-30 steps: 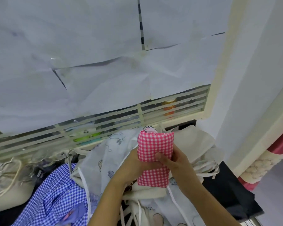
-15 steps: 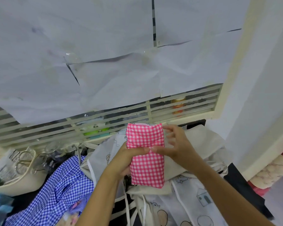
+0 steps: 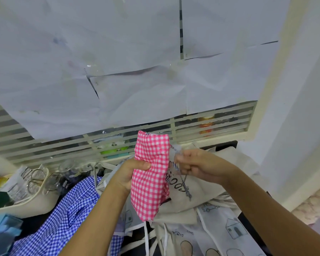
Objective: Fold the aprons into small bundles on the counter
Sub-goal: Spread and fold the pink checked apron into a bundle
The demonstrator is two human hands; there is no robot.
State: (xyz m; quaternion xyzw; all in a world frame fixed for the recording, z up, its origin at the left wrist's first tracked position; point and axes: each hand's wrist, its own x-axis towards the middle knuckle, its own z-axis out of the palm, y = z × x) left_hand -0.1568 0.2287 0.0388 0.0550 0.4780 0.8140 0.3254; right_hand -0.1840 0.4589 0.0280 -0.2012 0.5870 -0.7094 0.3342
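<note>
A pink-and-white checked apron (image 3: 151, 174), folded into a narrow upright bundle, is held up in the air above the counter. My left hand (image 3: 130, 172) grips its left edge at mid-height, thumb across the front. My right hand (image 3: 196, 166) is just right of the bundle and pinches a thin striped strap (image 3: 181, 174) that comes out from the bundle's right side and hangs down. Under the hands lie more aprons: a blue checked apron (image 3: 67, 218) at lower left, a cream apron (image 3: 207, 191) with dark lettering, and a white apron (image 3: 225, 230) printed with houses.
A cream tray (image 3: 26, 202) with scissors and small items stands at the left, with blue cloth (image 3: 4, 230) below it. A slatted window (image 3: 63, 145) covered by white paper sheets runs behind the counter. A white wall (image 3: 303, 108) closes the right side.
My right hand let go of the front of the pink bundle, moved to its right side and took hold of the striped strap. My left hand kept its grip on the bundle.
</note>
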